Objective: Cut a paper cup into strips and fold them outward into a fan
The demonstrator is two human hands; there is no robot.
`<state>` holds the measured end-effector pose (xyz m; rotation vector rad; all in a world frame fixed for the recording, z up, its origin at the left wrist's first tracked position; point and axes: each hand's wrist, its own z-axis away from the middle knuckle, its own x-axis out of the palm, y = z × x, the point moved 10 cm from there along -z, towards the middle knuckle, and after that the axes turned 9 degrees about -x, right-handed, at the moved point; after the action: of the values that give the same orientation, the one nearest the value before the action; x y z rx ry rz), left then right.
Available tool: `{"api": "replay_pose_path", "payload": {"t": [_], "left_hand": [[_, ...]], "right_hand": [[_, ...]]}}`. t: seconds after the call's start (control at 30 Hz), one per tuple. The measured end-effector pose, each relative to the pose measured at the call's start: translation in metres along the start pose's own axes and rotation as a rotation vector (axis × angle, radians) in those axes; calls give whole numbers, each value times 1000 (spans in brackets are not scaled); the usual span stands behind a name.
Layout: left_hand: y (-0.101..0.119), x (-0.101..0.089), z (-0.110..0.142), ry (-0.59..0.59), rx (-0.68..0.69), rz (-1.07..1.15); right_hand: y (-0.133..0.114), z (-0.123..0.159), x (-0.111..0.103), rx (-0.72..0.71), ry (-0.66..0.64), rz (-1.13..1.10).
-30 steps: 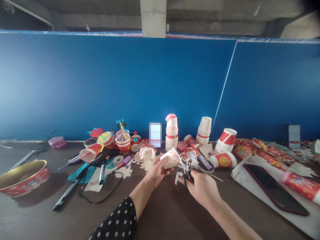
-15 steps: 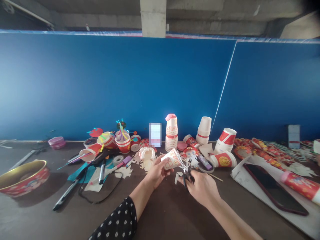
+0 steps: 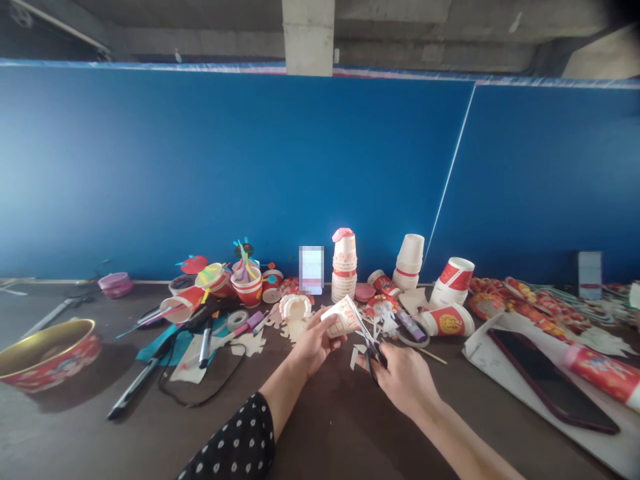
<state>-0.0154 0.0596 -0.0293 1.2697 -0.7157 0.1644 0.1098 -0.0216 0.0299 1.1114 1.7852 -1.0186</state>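
My left hand [image 3: 316, 343] is closed around a white paper cup [image 3: 340, 319] with a red and orange print, tilted on its side with its rim toward the right. In my right hand [image 3: 403, 370] I hold black-handled scissors [image 3: 371, 352]. The blades reach up to the cup's rim edge; whether they are inside the paper I cannot tell. A small white paper piece [image 3: 356, 357] hangs just left of the scissor handles. Behind the cup stands a tall stack of paper cups [image 3: 344, 270] topped with something pink.
On the left are a gold-lined red bowl [image 3: 50, 360], a marker [image 3: 205, 347], a tape roll [image 3: 237, 320] and cups with coloured strips [image 3: 247, 290]. On the right lie a red-and-white cup [image 3: 450, 321], a glue stick [image 3: 411, 327] and a phone [image 3: 550, 380] on a white board.
Both hands stay almost in place, with the scissors still at the cup's rim. The whole view has shifted very slightly.
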Motion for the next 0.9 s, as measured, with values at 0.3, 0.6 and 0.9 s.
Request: {"api": "replay_pose_path", "payload": {"t": [0.3,0.6,0.9], "left_hand": [[6,0,3,19,30,-1],[6,-2,3,40,34,2],[6,2,5,14,30,-61]], "right_hand": [[0,0,4,24,-41,-27],[-3,0,2,-5,-41,9],[5,-1,4,13,-26,6]]}}
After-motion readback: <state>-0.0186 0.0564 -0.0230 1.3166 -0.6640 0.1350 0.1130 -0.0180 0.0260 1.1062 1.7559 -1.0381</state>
